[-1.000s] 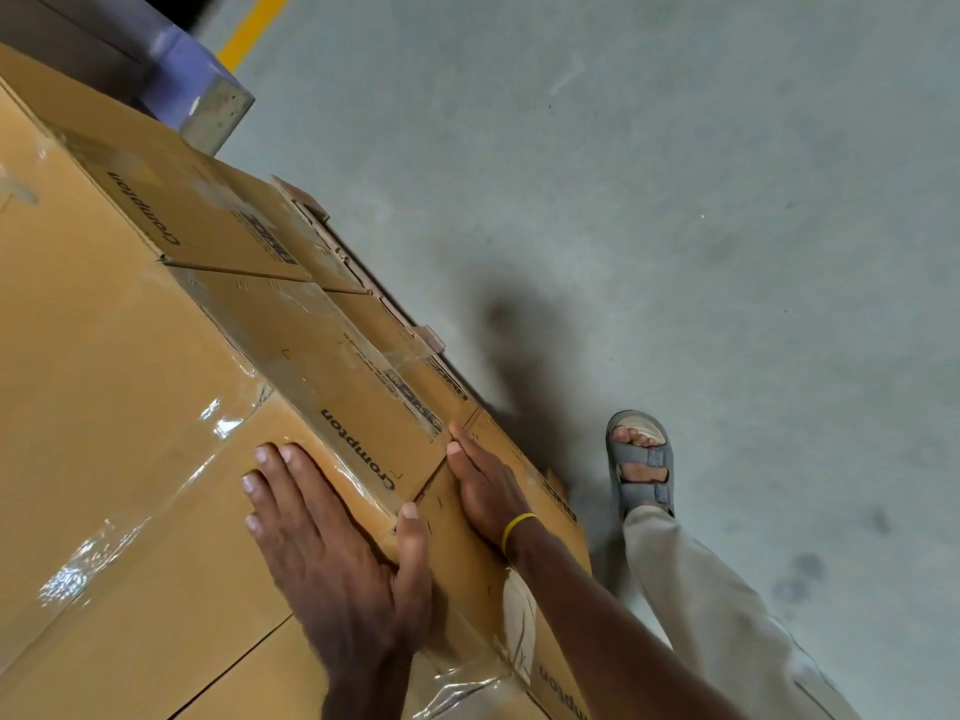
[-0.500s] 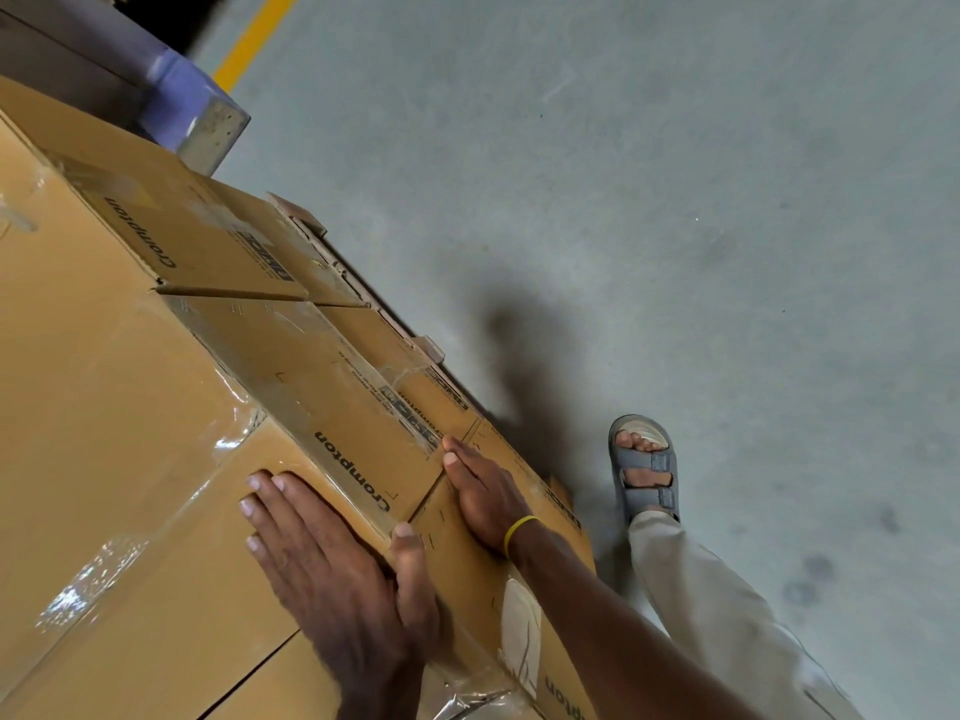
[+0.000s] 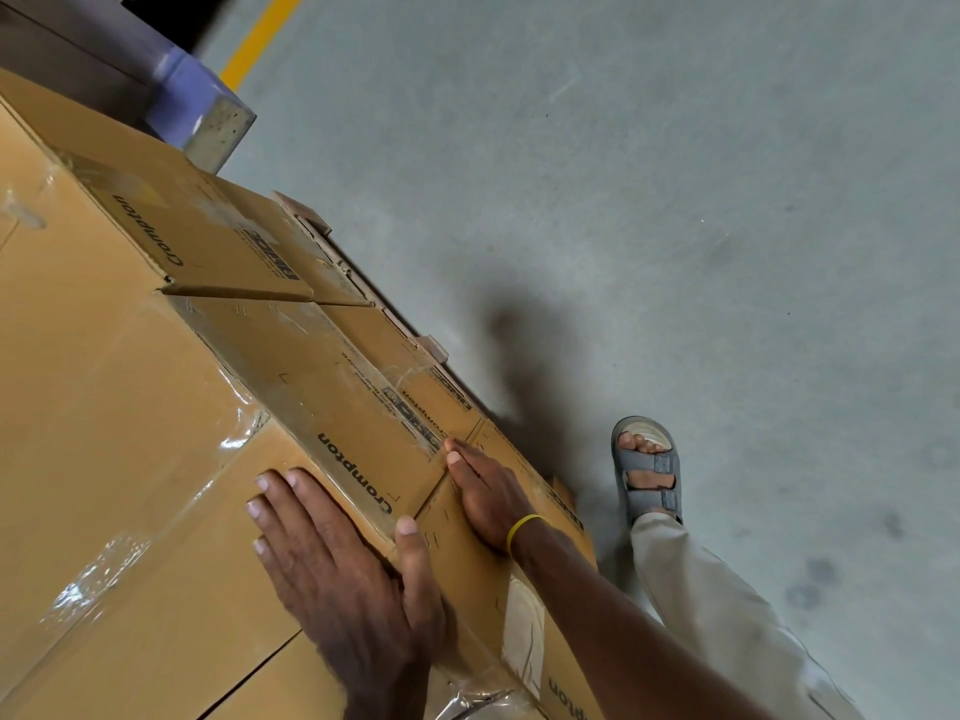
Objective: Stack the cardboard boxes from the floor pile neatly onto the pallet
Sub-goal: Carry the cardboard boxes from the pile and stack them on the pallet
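While it sits at the near end of the stack, the brown tape-sealed cardboard box [image 3: 171, 589] touches a second brown box printed "Crompton" [image 3: 322, 387], as I see on my feed. The left hand [image 3: 332, 574] lies flat on its top, fingers spread, thumb down over the edge. The right hand [image 3: 488, 496], a yellow band [image 3: 524, 530] at the wrist, presses straight, closed fingers against its side. Blocks of the wooden pallet [image 3: 435, 349] show below the stack's edge, with the grey concrete floor [image 3: 675, 200] and a grey sandal [image 3: 647, 467] beyond.
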A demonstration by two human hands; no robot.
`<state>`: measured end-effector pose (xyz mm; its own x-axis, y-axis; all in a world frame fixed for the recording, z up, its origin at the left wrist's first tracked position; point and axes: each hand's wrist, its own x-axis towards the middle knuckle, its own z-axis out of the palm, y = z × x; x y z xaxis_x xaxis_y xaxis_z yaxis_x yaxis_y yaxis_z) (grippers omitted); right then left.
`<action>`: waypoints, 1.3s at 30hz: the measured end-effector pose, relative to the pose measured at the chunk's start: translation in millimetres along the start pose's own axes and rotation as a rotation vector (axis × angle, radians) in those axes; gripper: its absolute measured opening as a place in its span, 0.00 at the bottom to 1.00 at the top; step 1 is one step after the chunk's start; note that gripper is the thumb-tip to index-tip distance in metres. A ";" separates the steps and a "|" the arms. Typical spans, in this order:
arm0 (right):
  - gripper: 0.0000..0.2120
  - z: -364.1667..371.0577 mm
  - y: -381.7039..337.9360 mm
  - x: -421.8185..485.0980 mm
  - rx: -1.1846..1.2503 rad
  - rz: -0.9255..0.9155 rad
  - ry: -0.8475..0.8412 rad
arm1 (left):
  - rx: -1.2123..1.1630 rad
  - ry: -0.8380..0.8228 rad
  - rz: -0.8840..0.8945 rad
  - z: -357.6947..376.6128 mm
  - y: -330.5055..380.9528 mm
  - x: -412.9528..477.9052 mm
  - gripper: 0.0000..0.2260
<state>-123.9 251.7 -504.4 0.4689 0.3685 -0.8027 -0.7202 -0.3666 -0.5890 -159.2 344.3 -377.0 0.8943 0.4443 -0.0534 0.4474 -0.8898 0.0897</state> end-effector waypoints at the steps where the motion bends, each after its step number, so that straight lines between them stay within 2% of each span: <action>1: 0.24 -0.3 -0.4 0.8 -0.003 0.000 0.002 | -0.001 0.001 0.000 0.2 0.2 -0.1 0.39; 17: 0.27 5.5 -1.1 -8.4 0.098 -0.010 -0.061 | -0.020 -0.057 0.029 -1.8 0.2 0.4 0.40; 22: 0.27 -6.4 19.4 -18.6 0.239 0.030 -0.025 | -0.064 -0.079 0.015 -5.6 -1.1 -2.8 0.40; 27: 0.24 -7.7 53.7 -49.7 0.097 0.076 0.000 | -0.088 -0.071 0.006 -6.0 -4.7 -10.4 0.40; 39: 0.25 0.2 18.6 -20.4 0.073 -0.027 -0.065 | -0.064 -0.060 0.000 -2.3 -1.8 -9.4 0.39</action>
<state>-146.9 237.6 -499.0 0.4561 0.4327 -0.7777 -0.7444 -0.2934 -0.5998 -168.4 342.0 -374.3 0.8932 0.4352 -0.1130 0.4484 -0.8807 0.1525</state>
